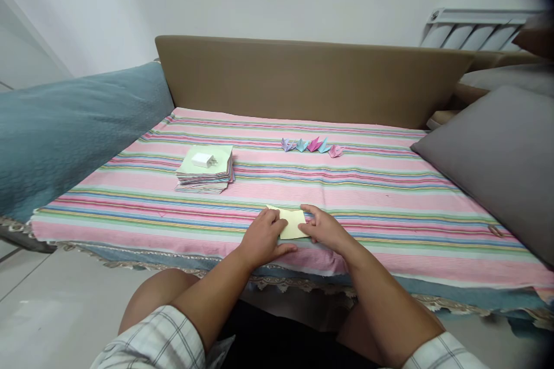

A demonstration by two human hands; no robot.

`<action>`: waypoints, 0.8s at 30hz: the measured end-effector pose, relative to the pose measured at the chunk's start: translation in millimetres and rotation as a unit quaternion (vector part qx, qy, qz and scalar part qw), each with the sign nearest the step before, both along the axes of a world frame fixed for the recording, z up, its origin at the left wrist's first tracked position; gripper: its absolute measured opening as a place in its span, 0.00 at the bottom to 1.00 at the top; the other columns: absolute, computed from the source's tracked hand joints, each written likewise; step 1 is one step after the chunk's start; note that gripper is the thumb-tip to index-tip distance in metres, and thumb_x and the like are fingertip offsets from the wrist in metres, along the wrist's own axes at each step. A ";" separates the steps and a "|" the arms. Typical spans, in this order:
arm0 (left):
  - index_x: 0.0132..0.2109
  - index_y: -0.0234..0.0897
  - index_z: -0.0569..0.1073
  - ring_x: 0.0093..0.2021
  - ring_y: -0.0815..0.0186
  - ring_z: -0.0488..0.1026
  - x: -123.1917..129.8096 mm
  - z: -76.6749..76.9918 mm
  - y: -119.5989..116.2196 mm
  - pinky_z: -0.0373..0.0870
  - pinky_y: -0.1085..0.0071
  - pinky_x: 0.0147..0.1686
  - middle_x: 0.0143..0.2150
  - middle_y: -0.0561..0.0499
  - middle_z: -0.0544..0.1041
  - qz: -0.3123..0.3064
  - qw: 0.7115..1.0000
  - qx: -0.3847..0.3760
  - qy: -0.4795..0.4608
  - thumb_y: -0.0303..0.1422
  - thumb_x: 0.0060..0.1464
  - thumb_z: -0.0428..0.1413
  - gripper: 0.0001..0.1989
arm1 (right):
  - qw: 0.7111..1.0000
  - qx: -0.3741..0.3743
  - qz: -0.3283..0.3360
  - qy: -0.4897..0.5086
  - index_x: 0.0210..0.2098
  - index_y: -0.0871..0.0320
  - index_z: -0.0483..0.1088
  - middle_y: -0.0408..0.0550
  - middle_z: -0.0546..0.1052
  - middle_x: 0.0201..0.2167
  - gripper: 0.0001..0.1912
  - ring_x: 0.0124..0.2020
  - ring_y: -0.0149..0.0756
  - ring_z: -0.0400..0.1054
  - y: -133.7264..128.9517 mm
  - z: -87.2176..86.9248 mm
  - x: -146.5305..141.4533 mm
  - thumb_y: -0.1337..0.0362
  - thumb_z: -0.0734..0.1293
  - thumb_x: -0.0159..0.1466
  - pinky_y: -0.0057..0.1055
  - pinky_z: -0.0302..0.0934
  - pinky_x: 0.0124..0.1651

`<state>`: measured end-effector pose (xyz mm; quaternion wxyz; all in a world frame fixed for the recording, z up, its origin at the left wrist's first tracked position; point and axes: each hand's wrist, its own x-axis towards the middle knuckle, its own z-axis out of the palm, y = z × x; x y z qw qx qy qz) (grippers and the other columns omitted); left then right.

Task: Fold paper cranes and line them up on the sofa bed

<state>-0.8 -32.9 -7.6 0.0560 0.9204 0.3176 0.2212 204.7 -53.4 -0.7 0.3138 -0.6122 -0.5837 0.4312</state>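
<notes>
A pale yellow sheet of paper (292,223), apparently folded to a rectangle, lies on the striped cloth (363,193) in front of me. My left hand (265,237) rests over its left end with the fingers curled onto it; the thumb stretches along below the near edge. At the right end, my right hand (322,228) has thumb and index finger at the paper's edge, the thumb on top. Parts of both paper ends are hidden under my fingers. Beyond the hands sit several folded paper cranes (314,145) in a row, in purple, blue and pink.
To the left, a stack of square paper (203,183) has a white charger plug (202,159) on top. A grey cushion (497,155) lies at the right, with a small brown object (496,231) near it. A brown backrest (303,78) runs behind; a blue-covered armrest (86,127) stands left.
</notes>
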 end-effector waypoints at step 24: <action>0.55 0.37 0.67 0.43 0.56 0.64 -14.5 1.2 8.7 0.64 0.58 0.44 0.42 0.42 0.66 0.053 0.998 0.021 0.011 0.40 0.52 0.51 0.24 | 0.931 0.276 0.119 -0.205 0.45 0.54 0.72 0.47 0.76 0.44 0.22 0.46 0.38 0.67 5.2 -5.6 7.6 0.75 0.60 0.54 0.38 0.62 0.48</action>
